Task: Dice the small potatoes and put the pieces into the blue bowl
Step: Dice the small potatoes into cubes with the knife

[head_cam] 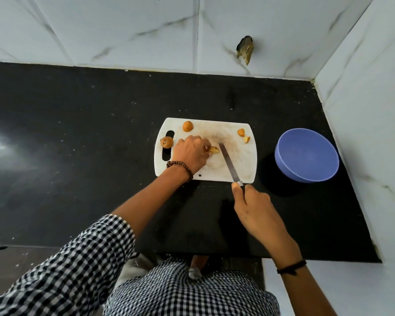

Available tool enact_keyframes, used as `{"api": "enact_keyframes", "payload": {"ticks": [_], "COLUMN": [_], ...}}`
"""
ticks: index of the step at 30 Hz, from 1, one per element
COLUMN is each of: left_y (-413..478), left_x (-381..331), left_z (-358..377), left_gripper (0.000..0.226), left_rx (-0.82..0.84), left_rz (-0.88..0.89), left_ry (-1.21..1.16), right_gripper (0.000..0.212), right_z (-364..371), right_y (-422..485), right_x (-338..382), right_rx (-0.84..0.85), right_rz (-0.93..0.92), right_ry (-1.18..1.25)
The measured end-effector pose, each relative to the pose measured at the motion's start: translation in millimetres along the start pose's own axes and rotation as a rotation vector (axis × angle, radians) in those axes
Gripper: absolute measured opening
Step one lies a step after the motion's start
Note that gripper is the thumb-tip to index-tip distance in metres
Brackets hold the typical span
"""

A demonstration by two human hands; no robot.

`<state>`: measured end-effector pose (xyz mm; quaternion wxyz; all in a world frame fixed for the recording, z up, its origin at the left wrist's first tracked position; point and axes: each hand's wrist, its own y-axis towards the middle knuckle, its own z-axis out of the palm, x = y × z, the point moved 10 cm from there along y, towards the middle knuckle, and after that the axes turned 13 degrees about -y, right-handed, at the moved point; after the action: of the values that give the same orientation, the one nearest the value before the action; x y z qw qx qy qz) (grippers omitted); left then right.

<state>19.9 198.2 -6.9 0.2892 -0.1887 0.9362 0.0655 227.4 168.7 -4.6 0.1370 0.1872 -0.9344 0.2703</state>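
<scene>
Checked shirt (187, 293) nearest. Bench (78, 133): white board (237, 160) mid-bench, empty blue bowl (306, 156) by the right edge. Right hand (253, 208) gripped the knife (229, 163); left hand (189, 151) pinched a potato piece (214, 149) mid-board. Two potatoes (188, 126) at board's left end, two pieces (241, 132) at its far-right corner. Looked mid-dicing; next cut needed fingertips clear.

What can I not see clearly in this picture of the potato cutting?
Head view: the left hand covers part of the potato piece it holds; its full shape is hidden.
Head view: the right hand wraps the handle of the knife, hiding it.
Head view: whether the blade tip touches the cutting board is unclear.
Head view: the dark object on the wall is too blurred to name.
</scene>
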Motion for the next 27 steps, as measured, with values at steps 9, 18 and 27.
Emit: {"api": "enact_keyframes", "payload": {"ticks": [9,18,27], "left_y": [-15.0,-19.2,-16.9], "left_x": [18.0,22.9,17.1], "left_z": [-6.0,1.1,18.1], "left_gripper": [0.021,0.018,0.016], "left_rx": [-0.001,-0.005,0.041], "left_rz": [-0.119,-0.197,-0.233], "left_ry": [-0.218,-0.446,-0.649], "right_gripper": [0.043,0.045,0.043], "right_z": [1.3,8.4,-1.6], "right_y": [32.6,62.7,68.7], "right_x": [14.5,42.0,16.3], "right_rx": [-0.036,-0.077,-0.124], "right_rz": [-0.015,-0.033,0.004], "right_ry": [0.048,0.029,0.224]}}
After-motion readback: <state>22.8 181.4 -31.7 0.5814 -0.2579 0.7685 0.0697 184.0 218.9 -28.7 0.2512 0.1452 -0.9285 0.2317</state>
